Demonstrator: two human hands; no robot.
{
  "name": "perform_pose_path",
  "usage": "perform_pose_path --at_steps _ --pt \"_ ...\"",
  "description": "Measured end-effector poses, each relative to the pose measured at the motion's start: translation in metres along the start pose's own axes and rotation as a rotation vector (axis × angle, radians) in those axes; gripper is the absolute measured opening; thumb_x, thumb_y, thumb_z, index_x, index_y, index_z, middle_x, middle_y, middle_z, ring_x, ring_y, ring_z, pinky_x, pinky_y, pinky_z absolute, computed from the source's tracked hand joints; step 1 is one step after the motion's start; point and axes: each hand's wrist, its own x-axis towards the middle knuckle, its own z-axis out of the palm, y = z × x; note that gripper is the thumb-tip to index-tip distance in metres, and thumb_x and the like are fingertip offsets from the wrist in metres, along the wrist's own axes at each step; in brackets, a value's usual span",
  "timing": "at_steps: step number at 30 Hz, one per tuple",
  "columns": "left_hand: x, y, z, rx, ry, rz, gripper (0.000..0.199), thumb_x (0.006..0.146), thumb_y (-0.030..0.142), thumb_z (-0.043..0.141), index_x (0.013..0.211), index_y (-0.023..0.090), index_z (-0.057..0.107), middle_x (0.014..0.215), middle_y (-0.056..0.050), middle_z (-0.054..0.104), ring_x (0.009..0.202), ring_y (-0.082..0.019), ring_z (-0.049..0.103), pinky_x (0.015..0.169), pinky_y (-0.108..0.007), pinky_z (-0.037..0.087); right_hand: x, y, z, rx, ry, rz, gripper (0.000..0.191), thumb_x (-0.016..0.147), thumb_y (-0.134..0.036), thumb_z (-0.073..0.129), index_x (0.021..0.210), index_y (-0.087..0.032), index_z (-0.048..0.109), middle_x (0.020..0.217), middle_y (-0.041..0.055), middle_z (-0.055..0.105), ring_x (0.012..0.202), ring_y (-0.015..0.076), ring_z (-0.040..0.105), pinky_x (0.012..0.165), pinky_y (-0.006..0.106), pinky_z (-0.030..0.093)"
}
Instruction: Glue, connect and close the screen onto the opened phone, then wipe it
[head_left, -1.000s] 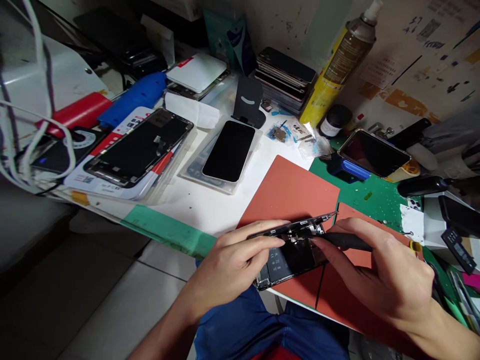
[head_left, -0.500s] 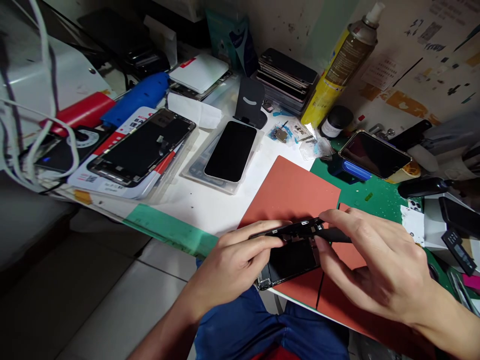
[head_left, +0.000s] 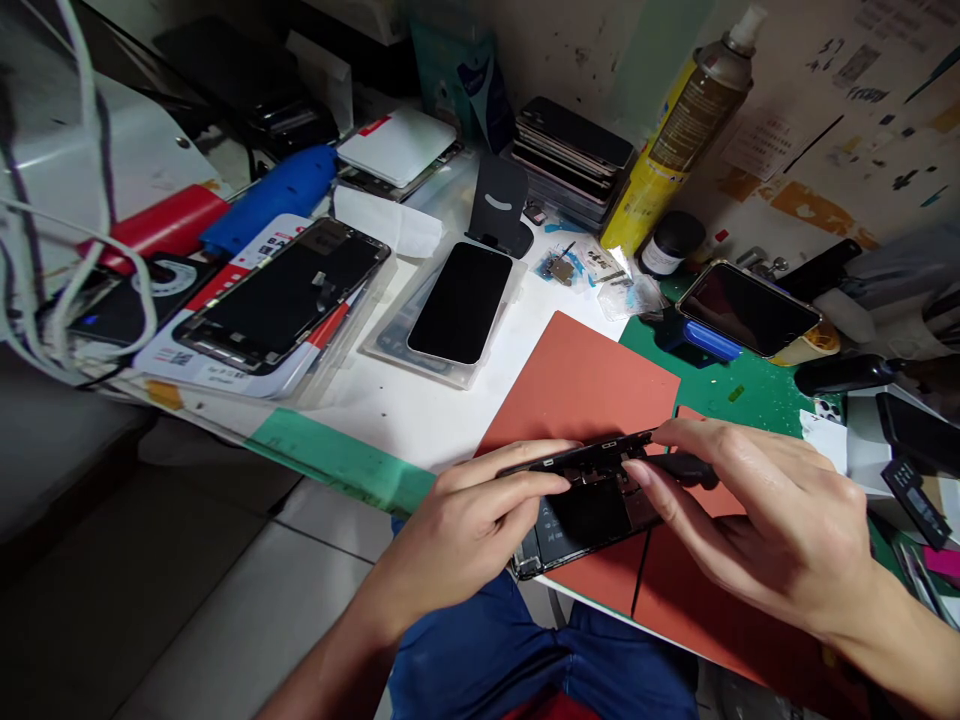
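Observation:
An opened phone is held tilted above the red-brown mat, its black inside and battery facing me. Along its far side, a dark panel stands raised at an angle to the body. My left hand is closed around the left part of the phone, fingertips at the panel and the inner edge. My right hand grips the right end, thumb on the inside and forefinger at the panel's corner. Beneath the right fingers shows a black rod-like piece; its kind I cannot make out.
The red-brown mat lies on a white table. A dark-screened phone rests on a clear case, with a detached screen further left. A yellow spray can, stacked phones and a propped phone stand behind.
My right thumb has moved up and slightly left onto the phone's inside. The black rod-like piece has shifted right, and more of the battery shows. My left hand keeps its grip.

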Motion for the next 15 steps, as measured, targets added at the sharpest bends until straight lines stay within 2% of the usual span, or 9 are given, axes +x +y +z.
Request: perform_pose_path --at_steps 3,7,15 --pt "0.0001 0.0004 0.0001 0.002 -0.005 -0.004 0.033 0.099 0.000 0.060 0.112 0.023 0.080 0.135 -0.004 0.080 0.115 -0.015 0.080 0.103 -0.024 0.063 -0.0010 0.0008 -0.0001 0.015 -0.015 0.003 0.019 0.098 -0.014 0.068 0.116 -0.017 0.063 0.089 0.0064 0.077 0.072 0.0198 0.075 0.063 0.031 0.057" --pt "0.0007 0.0010 0.0003 0.005 0.005 0.007 0.032 0.099 0.001 0.060 0.111 0.022 0.080 0.135 -0.005 0.080 0.115 -0.014 0.080 0.102 -0.021 0.062 -0.0008 0.0009 -0.0006 -0.006 0.007 -0.017 0.020 0.099 -0.014 0.069 0.116 -0.020 0.063 0.085 0.0031 0.078 0.069 0.0190 0.076 0.059 0.030 0.057" --pt "-0.0007 0.0005 0.0008 0.021 0.005 -0.007 0.031 0.099 0.002 0.061 0.111 0.023 0.081 0.134 -0.004 0.080 0.114 -0.013 0.080 0.103 -0.021 0.061 -0.0019 0.0020 0.0044 -0.018 -0.014 -0.030 0.023 0.100 -0.013 0.069 0.122 -0.018 0.061 0.093 0.0050 0.081 0.077 0.0204 0.081 0.063 0.032 0.062"
